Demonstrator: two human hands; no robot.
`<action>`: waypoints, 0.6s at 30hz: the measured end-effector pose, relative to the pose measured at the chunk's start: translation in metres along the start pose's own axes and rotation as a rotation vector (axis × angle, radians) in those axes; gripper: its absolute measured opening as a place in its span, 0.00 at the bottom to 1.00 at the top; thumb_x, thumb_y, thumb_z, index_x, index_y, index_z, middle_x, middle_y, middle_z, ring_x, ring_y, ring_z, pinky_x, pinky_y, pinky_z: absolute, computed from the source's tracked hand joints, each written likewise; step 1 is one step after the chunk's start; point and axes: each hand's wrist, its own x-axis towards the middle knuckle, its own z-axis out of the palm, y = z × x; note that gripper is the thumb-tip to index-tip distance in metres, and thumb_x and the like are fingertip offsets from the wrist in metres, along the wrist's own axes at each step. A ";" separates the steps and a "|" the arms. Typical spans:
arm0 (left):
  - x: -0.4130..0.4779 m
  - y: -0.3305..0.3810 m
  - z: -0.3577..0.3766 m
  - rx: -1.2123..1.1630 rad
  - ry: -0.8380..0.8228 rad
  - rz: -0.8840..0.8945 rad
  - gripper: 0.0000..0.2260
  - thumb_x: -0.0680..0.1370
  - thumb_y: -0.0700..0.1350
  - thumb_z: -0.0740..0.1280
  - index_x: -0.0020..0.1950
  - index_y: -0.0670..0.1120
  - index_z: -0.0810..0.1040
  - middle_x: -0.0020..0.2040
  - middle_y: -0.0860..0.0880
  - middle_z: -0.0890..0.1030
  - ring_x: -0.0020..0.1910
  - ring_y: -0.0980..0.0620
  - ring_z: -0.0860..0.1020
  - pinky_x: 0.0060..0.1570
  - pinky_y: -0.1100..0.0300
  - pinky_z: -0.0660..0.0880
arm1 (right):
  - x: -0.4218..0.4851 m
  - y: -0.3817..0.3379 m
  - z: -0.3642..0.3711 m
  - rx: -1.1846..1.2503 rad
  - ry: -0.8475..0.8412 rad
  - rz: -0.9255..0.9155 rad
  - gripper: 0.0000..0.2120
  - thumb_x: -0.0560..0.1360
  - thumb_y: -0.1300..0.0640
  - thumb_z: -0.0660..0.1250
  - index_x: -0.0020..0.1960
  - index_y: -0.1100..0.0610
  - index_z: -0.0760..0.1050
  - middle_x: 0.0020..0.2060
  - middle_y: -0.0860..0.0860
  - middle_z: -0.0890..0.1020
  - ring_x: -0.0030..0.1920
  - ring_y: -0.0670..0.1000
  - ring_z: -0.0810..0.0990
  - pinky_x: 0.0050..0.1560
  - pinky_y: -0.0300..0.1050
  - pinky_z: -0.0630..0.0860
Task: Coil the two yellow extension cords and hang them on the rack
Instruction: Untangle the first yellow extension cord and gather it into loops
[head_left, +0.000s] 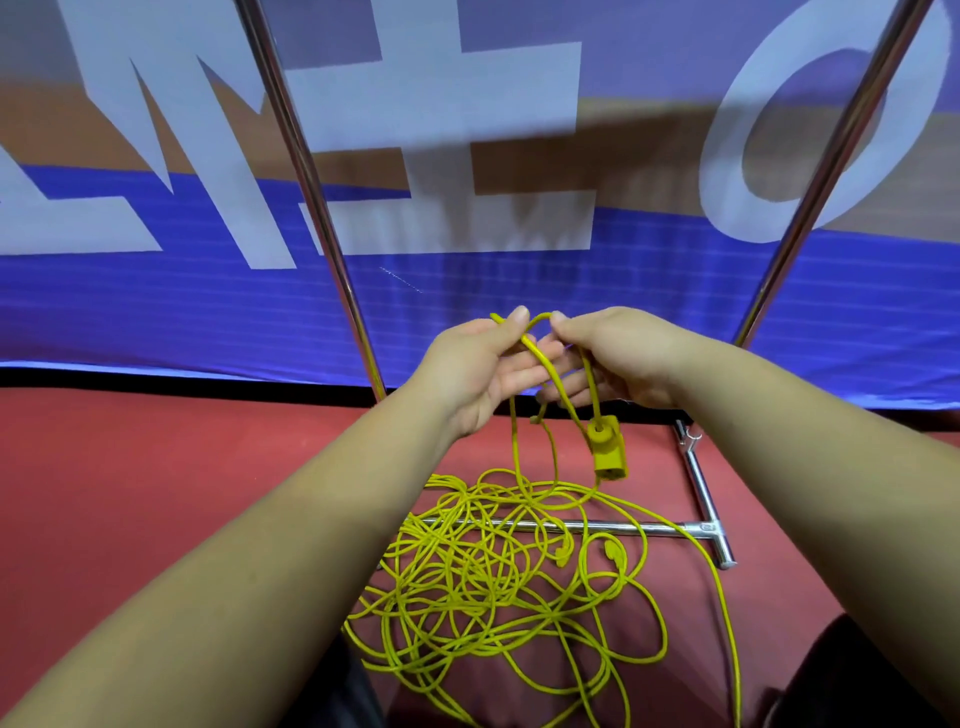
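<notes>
A tangled heap of yellow extension cord (498, 571) lies on the red floor, over the rack's low crossbar. Both hands are raised above it and hold a small loop of the cord between them. My left hand (478, 374) pinches the loop with thumb and fingers on its left side. My right hand (613, 358) pinches it on the right side. A yellow socket end (608, 449) hangs from the loop just below my right hand. Strands run down from my hands into the heap. I cannot tell the two cords apart in the tangle.
The chrome rack has two slanted uprights, a left upright (311, 197) and a right upright (831, 171), and a base bar (701, 483) with a T-joint on the floor. A blue banner (156, 312) with large white letters stands behind. Dark shapes sit at the bottom corners.
</notes>
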 end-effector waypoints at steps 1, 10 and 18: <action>0.002 0.001 -0.001 -0.046 0.028 -0.017 0.09 0.83 0.41 0.69 0.55 0.36 0.73 0.41 0.41 0.85 0.47 0.40 0.88 0.42 0.48 0.86 | -0.001 0.001 0.004 -0.014 -0.021 0.006 0.25 0.88 0.45 0.56 0.64 0.66 0.79 0.52 0.63 0.88 0.52 0.63 0.89 0.58 0.57 0.84; 0.008 0.013 -0.019 0.476 0.179 0.072 0.17 0.78 0.55 0.75 0.55 0.42 0.83 0.43 0.48 0.83 0.32 0.55 0.80 0.31 0.62 0.77 | -0.004 -0.001 0.017 0.001 -0.074 0.022 0.25 0.88 0.45 0.56 0.59 0.66 0.80 0.47 0.62 0.88 0.42 0.59 0.88 0.48 0.56 0.85; 0.025 0.011 -0.041 0.855 0.272 0.157 0.18 0.76 0.63 0.67 0.48 0.48 0.75 0.43 0.48 0.78 0.42 0.47 0.76 0.44 0.53 0.75 | -0.005 -0.010 0.019 0.056 -0.098 -0.089 0.17 0.86 0.44 0.62 0.51 0.57 0.78 0.27 0.48 0.63 0.24 0.47 0.59 0.30 0.42 0.60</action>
